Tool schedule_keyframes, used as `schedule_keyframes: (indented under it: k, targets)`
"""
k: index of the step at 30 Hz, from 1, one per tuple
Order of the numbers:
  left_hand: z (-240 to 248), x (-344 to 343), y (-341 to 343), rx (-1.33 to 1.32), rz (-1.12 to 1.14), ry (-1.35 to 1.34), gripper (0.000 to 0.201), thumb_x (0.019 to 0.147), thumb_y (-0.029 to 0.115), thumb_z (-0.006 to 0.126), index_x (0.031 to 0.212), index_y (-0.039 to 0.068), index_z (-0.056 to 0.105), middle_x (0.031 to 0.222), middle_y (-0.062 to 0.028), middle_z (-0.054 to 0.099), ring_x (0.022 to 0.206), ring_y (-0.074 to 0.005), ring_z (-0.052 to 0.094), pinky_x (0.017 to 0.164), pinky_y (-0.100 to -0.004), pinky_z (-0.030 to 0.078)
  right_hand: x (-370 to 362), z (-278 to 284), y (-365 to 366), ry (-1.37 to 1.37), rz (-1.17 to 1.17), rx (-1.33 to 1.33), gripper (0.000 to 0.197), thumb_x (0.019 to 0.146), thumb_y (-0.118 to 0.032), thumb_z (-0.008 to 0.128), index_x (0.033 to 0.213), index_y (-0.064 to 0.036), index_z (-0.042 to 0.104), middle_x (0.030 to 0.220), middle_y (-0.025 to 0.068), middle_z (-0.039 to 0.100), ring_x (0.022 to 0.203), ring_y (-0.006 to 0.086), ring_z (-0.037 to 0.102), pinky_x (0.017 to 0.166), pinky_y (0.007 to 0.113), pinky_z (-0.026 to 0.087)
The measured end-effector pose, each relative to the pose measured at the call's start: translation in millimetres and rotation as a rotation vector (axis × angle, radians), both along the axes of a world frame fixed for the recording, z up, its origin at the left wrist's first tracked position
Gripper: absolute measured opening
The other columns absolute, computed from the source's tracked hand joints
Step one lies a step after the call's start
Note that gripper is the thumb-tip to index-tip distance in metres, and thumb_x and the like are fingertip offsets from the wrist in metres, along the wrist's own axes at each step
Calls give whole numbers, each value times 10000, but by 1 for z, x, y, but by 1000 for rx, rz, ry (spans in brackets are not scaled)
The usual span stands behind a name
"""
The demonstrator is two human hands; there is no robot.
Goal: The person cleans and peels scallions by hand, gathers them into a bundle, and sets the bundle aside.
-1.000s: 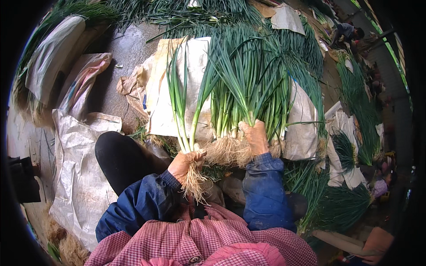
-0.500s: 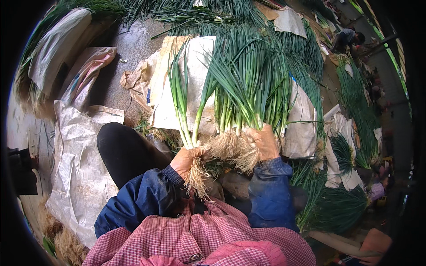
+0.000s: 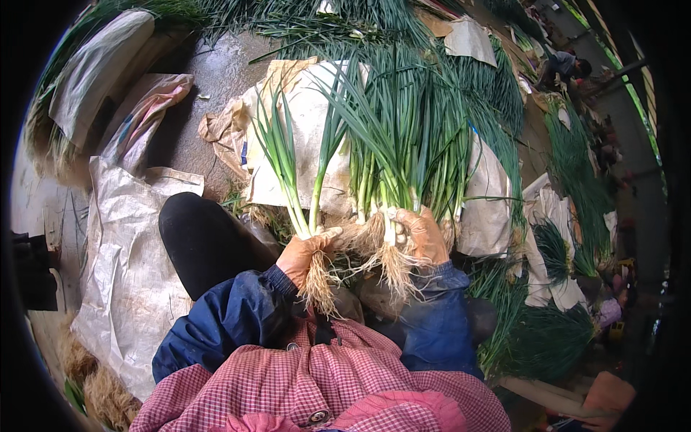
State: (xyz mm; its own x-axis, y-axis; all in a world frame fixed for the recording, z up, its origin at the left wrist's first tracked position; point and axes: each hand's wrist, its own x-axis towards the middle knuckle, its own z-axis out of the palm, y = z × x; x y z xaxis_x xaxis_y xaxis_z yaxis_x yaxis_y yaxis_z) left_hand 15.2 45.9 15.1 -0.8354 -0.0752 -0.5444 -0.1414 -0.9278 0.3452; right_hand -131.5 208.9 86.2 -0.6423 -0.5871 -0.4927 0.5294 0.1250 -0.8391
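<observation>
My left hand (image 3: 301,259), in an orange glove, is closed round a few green onions (image 3: 291,198) just above their roots; the pale roots hang below the fist. To its right, my right hand (image 3: 423,236), gloved too, grips more green onions (image 3: 392,191) by their white lower stalks, roots dangling beneath. Their leaves point away from me and overlap a pile of green onions (image 3: 439,144) on the sacking. A cream woven sack (image 3: 306,137) lies under the leaves. How many stalks my right hand holds is hidden.
Left of my dark-clad knee (image 3: 205,237) spreads a crumpled white sack (image 3: 137,266). Heaps of green onions (image 3: 324,29) line the far side, and another heap (image 3: 551,338) lies at right. A person (image 3: 565,65) is bent over at the far right.
My right hand has drawn its green onions slightly toward me and left, their roots now separate from the pile's. My left hand stays nearly in place, its stalks leaning a little more left.
</observation>
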Motion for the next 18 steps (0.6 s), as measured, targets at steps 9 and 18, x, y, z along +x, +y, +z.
schedule_keyframes:
  k: [9,18]
  targets:
    - [-17,-6,3,59,-190,-180,82,817,5,493,863,-47,537,654,-68,543,532,-132,537,479,-216,483,57,-18,27,-98,-432,-195,138,837,-104,504,903,15,533,610,-12,441,483,55,415,410,169,333]
    - [12,-9,31,58,-181,-132,129,755,-89,503,884,-94,513,794,-170,603,631,-207,617,518,-251,540,18,-167,20,382,-173,277,103,781,-88,593,844,-7,578,648,1,526,513,90,473,442,226,379]
